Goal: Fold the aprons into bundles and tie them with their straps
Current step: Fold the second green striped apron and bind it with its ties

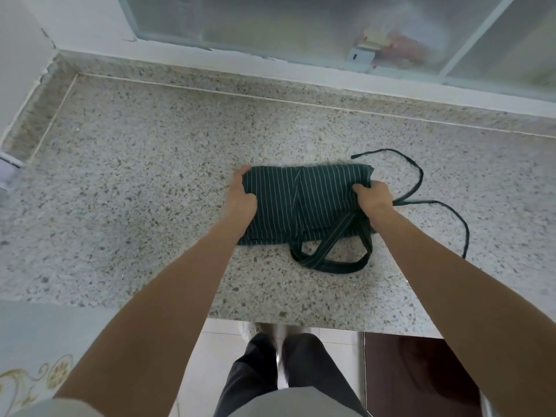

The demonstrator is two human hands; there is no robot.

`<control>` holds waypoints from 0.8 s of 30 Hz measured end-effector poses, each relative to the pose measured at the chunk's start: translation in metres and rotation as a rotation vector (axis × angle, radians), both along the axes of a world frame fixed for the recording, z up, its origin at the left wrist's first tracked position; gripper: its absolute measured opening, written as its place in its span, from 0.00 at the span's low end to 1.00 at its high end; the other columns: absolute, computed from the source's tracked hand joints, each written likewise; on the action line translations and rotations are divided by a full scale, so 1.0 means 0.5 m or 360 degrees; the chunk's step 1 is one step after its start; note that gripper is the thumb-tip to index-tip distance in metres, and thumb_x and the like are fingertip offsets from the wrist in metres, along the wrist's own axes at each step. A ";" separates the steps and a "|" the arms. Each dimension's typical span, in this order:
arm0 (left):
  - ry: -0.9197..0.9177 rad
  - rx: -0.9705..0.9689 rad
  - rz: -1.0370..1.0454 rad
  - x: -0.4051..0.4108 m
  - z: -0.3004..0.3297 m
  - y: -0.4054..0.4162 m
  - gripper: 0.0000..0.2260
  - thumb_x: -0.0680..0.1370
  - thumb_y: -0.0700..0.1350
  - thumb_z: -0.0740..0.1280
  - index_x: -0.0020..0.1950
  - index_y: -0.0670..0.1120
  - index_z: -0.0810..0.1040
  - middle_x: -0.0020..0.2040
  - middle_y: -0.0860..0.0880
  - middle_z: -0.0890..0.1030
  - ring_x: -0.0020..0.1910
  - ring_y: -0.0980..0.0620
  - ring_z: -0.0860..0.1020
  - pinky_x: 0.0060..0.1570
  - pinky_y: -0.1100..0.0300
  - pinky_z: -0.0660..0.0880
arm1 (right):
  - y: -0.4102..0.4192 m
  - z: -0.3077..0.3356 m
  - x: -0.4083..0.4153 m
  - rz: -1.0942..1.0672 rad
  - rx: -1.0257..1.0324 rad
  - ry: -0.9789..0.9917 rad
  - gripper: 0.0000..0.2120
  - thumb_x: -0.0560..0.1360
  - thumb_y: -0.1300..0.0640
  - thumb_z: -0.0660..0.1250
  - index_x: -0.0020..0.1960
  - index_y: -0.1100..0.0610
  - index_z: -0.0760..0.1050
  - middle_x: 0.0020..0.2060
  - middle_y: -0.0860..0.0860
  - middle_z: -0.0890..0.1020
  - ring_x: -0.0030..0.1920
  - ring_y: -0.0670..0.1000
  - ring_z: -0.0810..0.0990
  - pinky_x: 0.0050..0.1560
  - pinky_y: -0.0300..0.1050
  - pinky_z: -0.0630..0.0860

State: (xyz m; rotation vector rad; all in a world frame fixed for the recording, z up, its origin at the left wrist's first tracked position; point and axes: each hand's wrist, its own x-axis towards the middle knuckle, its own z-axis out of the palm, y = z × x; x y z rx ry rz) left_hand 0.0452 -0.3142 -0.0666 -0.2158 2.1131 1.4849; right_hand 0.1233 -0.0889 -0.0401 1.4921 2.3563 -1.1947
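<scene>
The speckled beige-and-grey granite surface (pixel 135 182) runs left to right and carries a low raised lip of the same stone along its far edge and left end. Beyond the far lip stands a white-framed window with frosted glass (pixel 270 22); blurred shapes show behind the glass and cannot be identified. White floor tiles (pixel 340 350) and a dark brown panel (pixel 415 371) show below the near edge of the surface, and a pale tile with a gold floral pattern (pixel 36 374) lies at the near left. The dark green, white-pinstriped fabric apron (pixel 301 200) lies folded into a flat rectangle right of centre on the surface. Its wide striped neck loop (pixel 328 260) extends from the near edge of the fold. Its thin dark tie straps (pixel 418 182) trail loosely over the surface to the right. The left hand (pixel 240 197) rests on the left end of the folded apron, with its fingers (pixel 240 173) curled over the far left corner and gripping it. The right hand (pixel 373 197) holds the right end, with its fingers curled into bunched cloth near where the tie straps emerge. Both forearms are bare.
</scene>
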 end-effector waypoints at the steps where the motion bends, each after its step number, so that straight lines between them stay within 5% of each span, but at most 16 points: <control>1: -0.0028 0.0012 0.0018 -0.001 0.000 0.001 0.33 0.74 0.28 0.49 0.71 0.59 0.61 0.55 0.49 0.74 0.36 0.52 0.72 0.32 0.58 0.72 | -0.001 0.001 0.002 -0.0080 -0.0113 0.0062 0.14 0.79 0.56 0.60 0.56 0.66 0.73 0.53 0.61 0.78 0.52 0.60 0.77 0.57 0.56 0.75; 4: -0.0054 0.0052 0.0044 -0.007 0.000 0.001 0.33 0.75 0.27 0.48 0.72 0.58 0.61 0.48 0.51 0.73 0.34 0.53 0.70 0.31 0.59 0.69 | 0.009 -0.006 0.013 -0.0108 -0.0178 0.0012 0.15 0.79 0.58 0.61 0.61 0.65 0.70 0.58 0.62 0.76 0.54 0.60 0.75 0.57 0.57 0.75; 10: 0.0008 -0.0110 -0.0050 -0.017 -0.015 -0.003 0.32 0.75 0.28 0.50 0.74 0.56 0.59 0.66 0.46 0.69 0.49 0.49 0.74 0.43 0.58 0.74 | 0.016 -0.032 0.028 0.0387 0.0243 -0.0206 0.20 0.76 0.64 0.65 0.64 0.64 0.59 0.58 0.65 0.72 0.57 0.63 0.74 0.44 0.51 0.71; 14: 0.0116 -0.0332 -0.0254 -0.019 -0.019 0.003 0.34 0.74 0.30 0.52 0.75 0.57 0.54 0.74 0.44 0.59 0.54 0.49 0.71 0.42 0.55 0.74 | 0.000 -0.037 0.034 0.0845 0.1085 -0.0548 0.46 0.71 0.63 0.70 0.76 0.56 0.42 0.68 0.65 0.61 0.65 0.62 0.67 0.58 0.55 0.71; 16: 0.0124 -0.0383 -0.0295 -0.016 -0.021 0.005 0.35 0.74 0.29 0.54 0.76 0.57 0.52 0.76 0.44 0.55 0.54 0.49 0.69 0.46 0.52 0.75 | -0.015 -0.032 0.023 0.1114 0.1340 -0.0328 0.46 0.69 0.65 0.70 0.76 0.54 0.45 0.71 0.63 0.58 0.68 0.61 0.63 0.63 0.54 0.69; 19: 0.0151 -0.0293 -0.0280 -0.012 -0.033 -0.002 0.37 0.73 0.28 0.55 0.76 0.57 0.52 0.75 0.46 0.56 0.56 0.51 0.68 0.43 0.60 0.73 | -0.046 -0.028 -0.007 0.1517 0.0894 0.0022 0.37 0.75 0.56 0.68 0.77 0.52 0.50 0.73 0.57 0.57 0.71 0.58 0.60 0.67 0.54 0.68; 24: 0.0207 -0.0162 -0.0231 -0.004 -0.042 -0.018 0.37 0.73 0.26 0.58 0.76 0.53 0.54 0.72 0.48 0.62 0.66 0.50 0.67 0.55 0.61 0.70 | -0.065 -0.048 -0.035 0.1768 0.0351 -0.0361 0.52 0.68 0.39 0.70 0.73 0.36 0.32 0.76 0.49 0.36 0.76 0.59 0.38 0.68 0.70 0.54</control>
